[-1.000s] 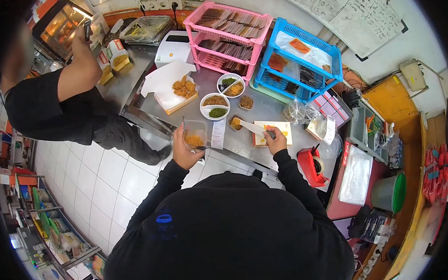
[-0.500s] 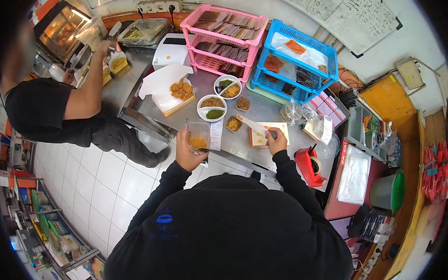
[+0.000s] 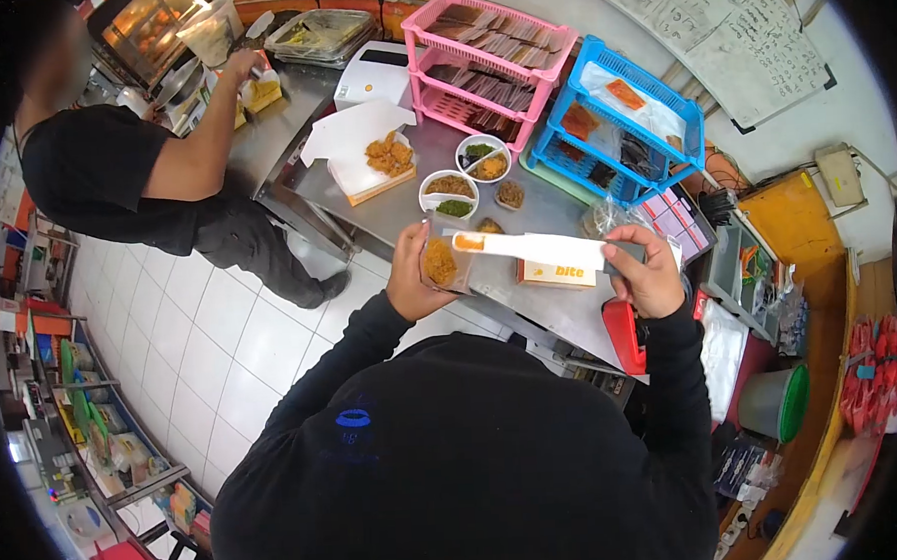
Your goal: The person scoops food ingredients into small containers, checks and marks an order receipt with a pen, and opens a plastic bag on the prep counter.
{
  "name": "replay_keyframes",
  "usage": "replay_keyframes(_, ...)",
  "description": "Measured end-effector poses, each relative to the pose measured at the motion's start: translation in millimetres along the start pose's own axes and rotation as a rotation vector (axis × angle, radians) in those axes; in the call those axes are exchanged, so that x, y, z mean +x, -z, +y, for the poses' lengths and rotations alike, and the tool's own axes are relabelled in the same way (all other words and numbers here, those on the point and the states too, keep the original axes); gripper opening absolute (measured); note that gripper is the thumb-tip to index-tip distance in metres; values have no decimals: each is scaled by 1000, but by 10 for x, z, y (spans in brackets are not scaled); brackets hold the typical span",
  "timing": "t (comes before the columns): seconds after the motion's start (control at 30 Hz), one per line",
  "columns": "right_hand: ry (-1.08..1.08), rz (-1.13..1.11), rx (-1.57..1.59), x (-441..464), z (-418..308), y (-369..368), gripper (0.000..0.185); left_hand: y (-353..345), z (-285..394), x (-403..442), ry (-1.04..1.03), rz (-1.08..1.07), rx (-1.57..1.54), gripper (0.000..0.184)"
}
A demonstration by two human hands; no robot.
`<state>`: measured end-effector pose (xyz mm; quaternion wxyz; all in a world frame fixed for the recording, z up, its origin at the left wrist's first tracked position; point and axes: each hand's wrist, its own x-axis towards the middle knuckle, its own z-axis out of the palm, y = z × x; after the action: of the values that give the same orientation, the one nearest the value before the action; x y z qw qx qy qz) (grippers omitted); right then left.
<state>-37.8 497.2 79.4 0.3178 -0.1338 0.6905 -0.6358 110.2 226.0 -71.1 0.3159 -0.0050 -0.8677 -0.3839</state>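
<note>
My left hand (image 3: 415,276) holds a clear plastic container (image 3: 444,263) with orange-brown food inside. Between the fingers of my right hand (image 3: 643,271) is the dark handle of a long white spatula (image 3: 537,244), whose tip carries a bit of orange food beside the container's rim. Under the spatula lies a white and yellow box (image 3: 558,273). A small tub of food (image 3: 489,226) is partly hidden behind the spatula. Farther back stand two round divided bowls, the nearer one (image 3: 449,194) and the farther one (image 3: 483,158), and another small tub (image 3: 510,194).
An open box with fried food (image 3: 390,156) sits on the steel counter (image 3: 366,216). Behind are a pink rack (image 3: 464,69) and a blue rack (image 3: 602,123). A red tape dispenser (image 3: 623,334) is at the right. Another person (image 3: 134,174) works at the left.
My right hand has lifted the spatula away from the small tub, toward me and the container. The co-worker's arm has moved over the boxes. The view has shifted slightly.
</note>
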Motion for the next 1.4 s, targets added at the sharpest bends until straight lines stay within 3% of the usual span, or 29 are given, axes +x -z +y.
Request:
replay_keyframes(0.03,0,-22,-174,-28,-126,-96,16,-29,-6,-12,-43,15,-22,106)
replay_keyframes(0.13,502,-148,-750,-12,-109,-386,17,-69,1,-53,-122,-123,-64,102)
replay_keyframes(0.2,780,-262,-955,-13,1,-644,17,-112,48,-77,-178,-146,-187,98)
replay_keyframes(0.27,872,-412,-1126,-72,71,-864,14,-126,111,-101,-191,-183,-264,96)
replay_keyframes(0.37,666,-570,-1308,-113,217,-1079,10,-134,205,-180,-166,-267,-337,95)
replay_keyframes(0.47,461,-730,-1164,27,344,-1047,12,-172,253,-274,-183,-325,-419,96)
replay_keyframes(0.6,442,-569,-878,251,340,-817,15,-146,238,-295,-165,-328,-443,97)
replay_keyframes(0.67,311,-490,-704,272,289,-681,20,-109,230,-277,-158,-318,-436,97)
replay_keyframes(0.7,171,-449,-696,242,187,-624,19,-95,229,-281,-155,-311,-423,97)
replay_keyframes(0.73,-103,-413,-535,212,139,-566,18,-78,229,-284,-154,-305,-410,96)
replay_keyframes(0.87,-224,-282,-246,172,201,-258,16,-23,219,-236,-102,-270,-343,95)
replay_keyframes(1.03,-269,-145,76,109,369,12,12,17,197,-89,-70,-181,-280,96)
replay_keyframes(1.13,-222,-106,123,109,412,82,13,-48,79,-13,-52,-212,-262,103)
replay_keyframes(1.4,-140,45,227,356,518,333,14,-282,-70,364,3,-121,-215,95)
